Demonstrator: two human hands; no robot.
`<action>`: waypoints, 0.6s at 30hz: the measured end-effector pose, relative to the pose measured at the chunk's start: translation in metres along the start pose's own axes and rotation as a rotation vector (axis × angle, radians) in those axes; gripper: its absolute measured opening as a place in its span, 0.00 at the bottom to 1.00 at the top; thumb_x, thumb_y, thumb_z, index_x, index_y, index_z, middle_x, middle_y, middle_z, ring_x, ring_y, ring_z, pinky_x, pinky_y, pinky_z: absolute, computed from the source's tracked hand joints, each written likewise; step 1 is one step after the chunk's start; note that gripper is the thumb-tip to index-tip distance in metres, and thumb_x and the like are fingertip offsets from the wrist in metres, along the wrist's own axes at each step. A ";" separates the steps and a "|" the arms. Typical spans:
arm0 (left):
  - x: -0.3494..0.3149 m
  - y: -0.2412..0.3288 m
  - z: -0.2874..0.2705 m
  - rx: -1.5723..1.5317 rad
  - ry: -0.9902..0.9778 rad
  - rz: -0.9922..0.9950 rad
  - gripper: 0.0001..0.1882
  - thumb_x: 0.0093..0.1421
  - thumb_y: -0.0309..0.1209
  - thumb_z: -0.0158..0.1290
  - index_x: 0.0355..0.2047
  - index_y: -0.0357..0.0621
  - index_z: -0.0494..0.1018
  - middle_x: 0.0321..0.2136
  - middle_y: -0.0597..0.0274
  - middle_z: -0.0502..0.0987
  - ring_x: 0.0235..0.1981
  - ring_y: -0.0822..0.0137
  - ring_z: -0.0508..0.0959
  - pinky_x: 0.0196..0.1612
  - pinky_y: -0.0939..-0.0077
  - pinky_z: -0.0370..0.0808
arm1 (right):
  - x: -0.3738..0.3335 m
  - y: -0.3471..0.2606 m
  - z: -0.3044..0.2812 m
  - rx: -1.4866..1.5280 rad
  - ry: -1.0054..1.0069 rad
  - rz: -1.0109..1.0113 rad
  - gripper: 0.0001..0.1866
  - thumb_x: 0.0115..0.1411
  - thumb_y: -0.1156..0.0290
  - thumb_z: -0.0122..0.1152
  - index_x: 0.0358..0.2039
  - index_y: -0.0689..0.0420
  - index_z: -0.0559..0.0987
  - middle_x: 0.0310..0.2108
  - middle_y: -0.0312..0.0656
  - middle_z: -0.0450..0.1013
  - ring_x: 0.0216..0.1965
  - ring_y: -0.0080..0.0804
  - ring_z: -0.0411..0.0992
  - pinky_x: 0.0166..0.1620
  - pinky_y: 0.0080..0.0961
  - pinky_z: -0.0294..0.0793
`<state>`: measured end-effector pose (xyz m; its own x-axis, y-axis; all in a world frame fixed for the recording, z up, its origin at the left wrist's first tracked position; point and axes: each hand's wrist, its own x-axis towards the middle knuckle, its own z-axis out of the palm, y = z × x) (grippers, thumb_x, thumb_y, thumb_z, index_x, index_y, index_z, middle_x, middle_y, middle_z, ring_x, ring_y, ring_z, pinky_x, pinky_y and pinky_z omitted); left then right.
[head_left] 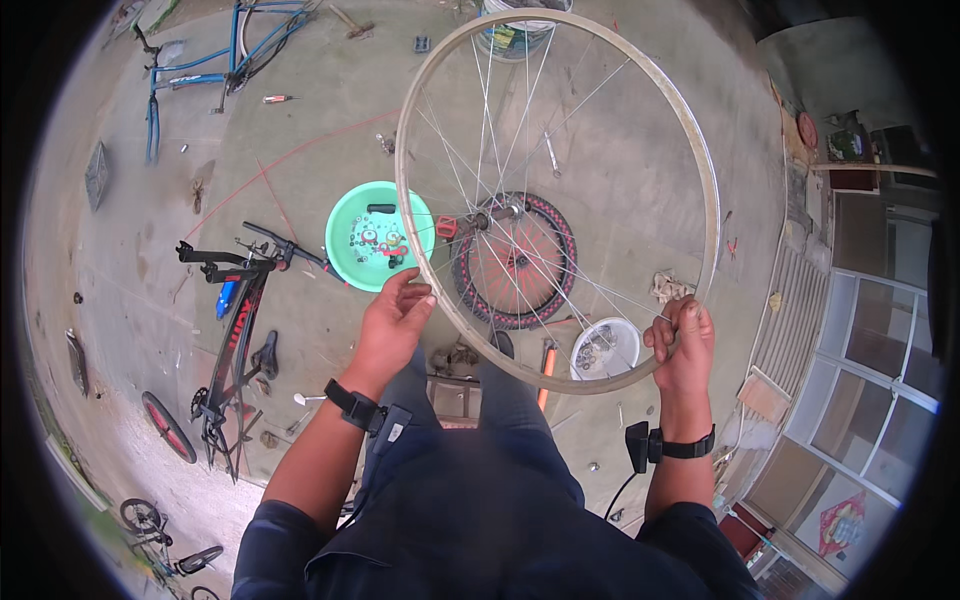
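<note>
I hold a large bicycle wheel rim (713, 190) up in front of me, its thin spokes running to a hub (482, 220). My left hand (392, 325) grips the rim's lower left side, thumb and fingers closed around it. On the lower right, my right hand (684, 335) pinches the rim with curled fingers. Spokes spread unevenly, with wide gaps between some of them. Behind the rim, lower down, lies a smaller wheel (566, 290) with a black and red tire and red spokes.
A green basin (340, 262) with small parts lies left of the wheel; a white bowl (628, 335) of metal parts sits near my right hand. A black and red bicycle frame (232, 350) and a blue one (190, 78) rest at left. A wrench (552, 155) lies on the concrete.
</note>
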<state>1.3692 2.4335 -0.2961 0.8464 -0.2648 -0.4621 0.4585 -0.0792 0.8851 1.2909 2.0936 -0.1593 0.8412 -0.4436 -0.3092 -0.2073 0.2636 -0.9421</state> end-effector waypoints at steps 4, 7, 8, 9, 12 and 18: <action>0.044 -0.017 0.025 0.073 0.020 0.084 0.28 0.61 0.25 0.57 0.60 0.37 0.62 0.45 0.53 0.77 0.44 0.67 0.78 0.44 0.75 0.76 | 0.006 0.036 -0.011 0.013 -0.016 0.010 0.16 0.67 0.58 0.56 0.27 0.54 0.68 0.17 0.33 0.61 0.14 0.19 0.59 0.25 0.22 0.67; 0.068 -0.051 0.047 0.178 0.074 0.134 0.29 0.59 0.24 0.58 0.59 0.37 0.63 0.44 0.53 0.77 0.42 0.67 0.79 0.42 0.75 0.77 | 0.010 0.071 -0.030 0.014 -0.036 0.027 0.17 0.66 0.57 0.57 0.27 0.54 0.67 0.18 0.33 0.61 0.14 0.19 0.59 0.25 0.22 0.66; 0.078 -0.066 0.055 0.201 0.087 0.155 0.29 0.59 0.24 0.59 0.59 0.37 0.63 0.43 0.53 0.77 0.41 0.67 0.79 0.41 0.75 0.77 | 0.014 0.085 -0.039 0.031 -0.058 0.018 0.18 0.66 0.57 0.58 0.27 0.55 0.67 0.18 0.33 0.61 0.14 0.19 0.59 0.25 0.22 0.66; 0.088 -0.082 0.067 0.228 0.095 0.164 0.29 0.58 0.24 0.60 0.59 0.37 0.64 0.43 0.53 0.77 0.40 0.67 0.79 0.41 0.75 0.78 | 0.022 0.098 -0.051 0.013 -0.054 0.040 0.18 0.66 0.57 0.58 0.26 0.55 0.67 0.18 0.33 0.61 0.14 0.19 0.59 0.25 0.22 0.66; 0.108 -0.132 0.084 0.263 0.125 0.142 0.28 0.57 0.24 0.61 0.58 0.37 0.65 0.42 0.53 0.78 0.38 0.68 0.80 0.39 0.76 0.78 | 0.028 0.141 -0.076 0.023 -0.070 0.045 0.19 0.65 0.55 0.59 0.26 0.55 0.67 0.19 0.33 0.61 0.14 0.18 0.60 0.24 0.21 0.66; 0.134 -0.209 0.109 0.348 0.147 0.239 0.18 0.57 0.23 0.60 0.48 0.38 0.73 0.35 0.57 0.79 0.34 0.70 0.80 0.38 0.76 0.78 | 0.040 0.206 -0.118 0.082 -0.072 0.075 0.20 0.62 0.55 0.64 0.25 0.55 0.67 0.20 0.33 0.61 0.15 0.19 0.61 0.24 0.21 0.67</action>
<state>1.3577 2.3099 -0.5373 0.9586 -0.1772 -0.2230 0.1483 -0.3581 0.9218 1.2229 2.0291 -0.3813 0.8592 -0.3581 -0.3655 -0.2317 0.3645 -0.9019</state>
